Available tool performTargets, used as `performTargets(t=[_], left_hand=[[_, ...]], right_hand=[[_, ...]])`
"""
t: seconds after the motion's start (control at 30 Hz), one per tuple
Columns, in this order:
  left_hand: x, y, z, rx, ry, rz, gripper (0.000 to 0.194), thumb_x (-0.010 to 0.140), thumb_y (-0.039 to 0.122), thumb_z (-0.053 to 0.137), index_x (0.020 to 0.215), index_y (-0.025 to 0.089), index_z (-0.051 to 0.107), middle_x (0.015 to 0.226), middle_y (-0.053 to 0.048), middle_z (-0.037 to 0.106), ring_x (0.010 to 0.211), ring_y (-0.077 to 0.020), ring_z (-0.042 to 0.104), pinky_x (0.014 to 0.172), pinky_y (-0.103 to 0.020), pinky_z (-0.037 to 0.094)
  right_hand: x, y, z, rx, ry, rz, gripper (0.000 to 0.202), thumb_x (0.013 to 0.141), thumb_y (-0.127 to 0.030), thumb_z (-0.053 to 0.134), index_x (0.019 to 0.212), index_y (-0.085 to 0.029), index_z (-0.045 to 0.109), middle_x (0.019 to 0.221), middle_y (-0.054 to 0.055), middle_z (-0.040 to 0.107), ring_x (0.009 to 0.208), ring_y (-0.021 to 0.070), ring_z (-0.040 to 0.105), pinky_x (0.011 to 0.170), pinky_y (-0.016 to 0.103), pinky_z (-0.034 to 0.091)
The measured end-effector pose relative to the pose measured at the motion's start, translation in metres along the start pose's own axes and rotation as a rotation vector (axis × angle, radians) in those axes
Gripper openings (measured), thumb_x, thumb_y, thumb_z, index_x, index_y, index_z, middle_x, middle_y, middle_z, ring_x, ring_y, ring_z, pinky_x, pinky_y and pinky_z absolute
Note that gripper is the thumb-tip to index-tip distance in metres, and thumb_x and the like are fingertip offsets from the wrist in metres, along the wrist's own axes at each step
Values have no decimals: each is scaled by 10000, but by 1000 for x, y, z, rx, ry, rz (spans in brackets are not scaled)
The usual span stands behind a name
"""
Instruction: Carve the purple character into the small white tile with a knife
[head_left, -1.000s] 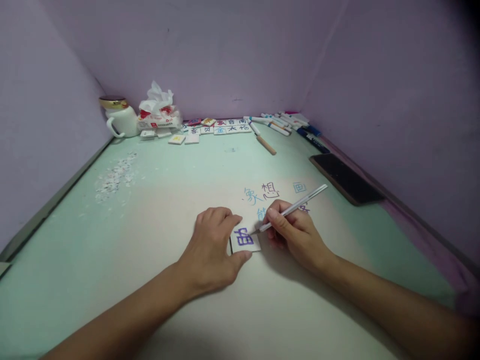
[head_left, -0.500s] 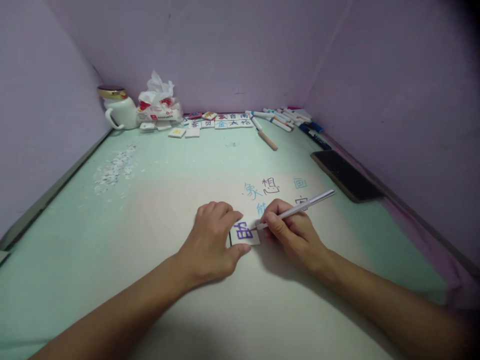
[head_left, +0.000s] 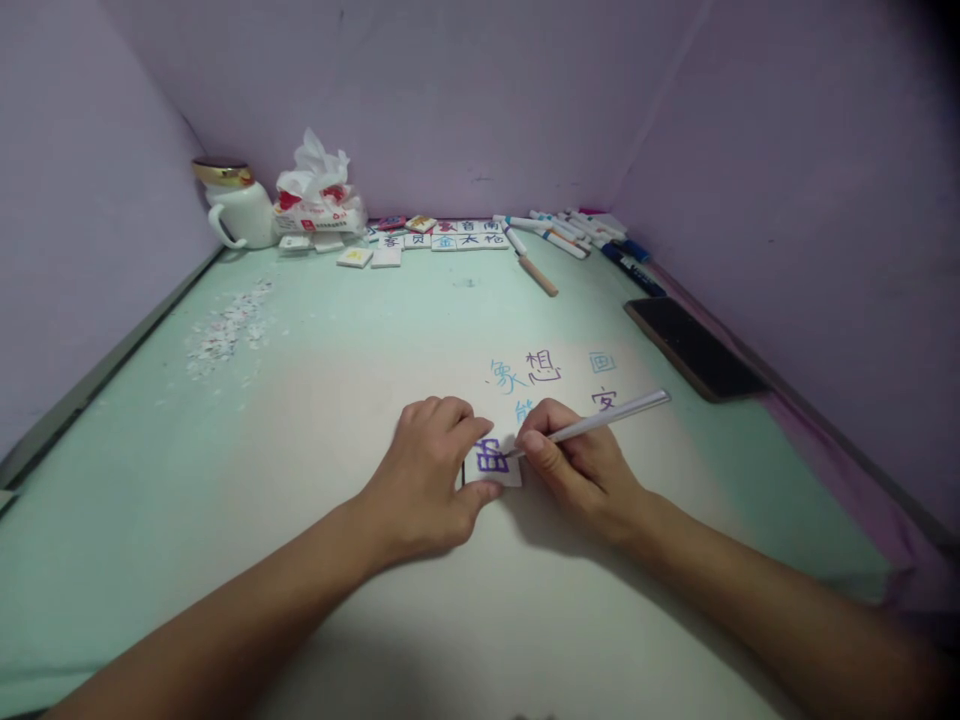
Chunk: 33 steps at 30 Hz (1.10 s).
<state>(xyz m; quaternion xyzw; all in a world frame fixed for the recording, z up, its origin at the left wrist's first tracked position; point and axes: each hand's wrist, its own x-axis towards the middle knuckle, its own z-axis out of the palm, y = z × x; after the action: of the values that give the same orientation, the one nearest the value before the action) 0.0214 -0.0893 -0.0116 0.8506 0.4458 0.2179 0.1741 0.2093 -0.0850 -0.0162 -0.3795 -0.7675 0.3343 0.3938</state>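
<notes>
A small white square block (head_left: 512, 475) with a purple character drawn on it lies flat on the table in front of me. My left hand (head_left: 427, 475) pins it from the left, thumb at the near edge and index finger at the far edge. In my right hand (head_left: 577, 460) is a slim silver pen-shaped craft knife (head_left: 626, 408), held like a pen. Its thin tip rests at the right side of the purple strokes; whether it cuts into the surface is too small to tell. Characters in blue and purple (head_left: 541, 367) are written on the table beyond my right hand.
White shavings (head_left: 229, 335) lie scattered at the left. Along the back stand a white mug (head_left: 247, 217) and a tissue pack (head_left: 322, 210), beside several lettered blocks (head_left: 469, 241). Markers (head_left: 566, 245), a tan stick (head_left: 538, 276) and a phone (head_left: 690, 345) are at the right.
The knife tip and my right hand have shifted slightly over the block's character. My left hand keeps its hold; the whole view has moved a little.
</notes>
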Motion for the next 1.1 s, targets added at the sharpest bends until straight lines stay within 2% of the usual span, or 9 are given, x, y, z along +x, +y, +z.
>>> performTargets(t=[0.5,0.77,1.1], left_hand=[[-1,1,-1,-10,-5,-12,353,680,249,680,1011,170,588,988,-75,534,934,-256,493,865,-458,382],[2,1,-1,-18,-30,-32,368,675,244,690,1023,169,596,984,-71,526,926,-250,486,872,-454,374],[1,2,0,-24,4,-55,359,667,247,684,1008,179,594,972,-70,534,915,-251,495,866,-463,385]], right_hand=[[10,2,-4,-140,-63,-186,154,888,-227,428,740,-197,458,553,-25,483,456,111,412,442,236,306],[11,-1,0,-210,2,-80,201,897,-244,429,701,-202,431,516,-40,469,429,99,420,434,226,309],[9,-8,4,-199,40,39,307,906,-246,395,602,-208,390,559,-35,430,423,83,404,433,236,311]])
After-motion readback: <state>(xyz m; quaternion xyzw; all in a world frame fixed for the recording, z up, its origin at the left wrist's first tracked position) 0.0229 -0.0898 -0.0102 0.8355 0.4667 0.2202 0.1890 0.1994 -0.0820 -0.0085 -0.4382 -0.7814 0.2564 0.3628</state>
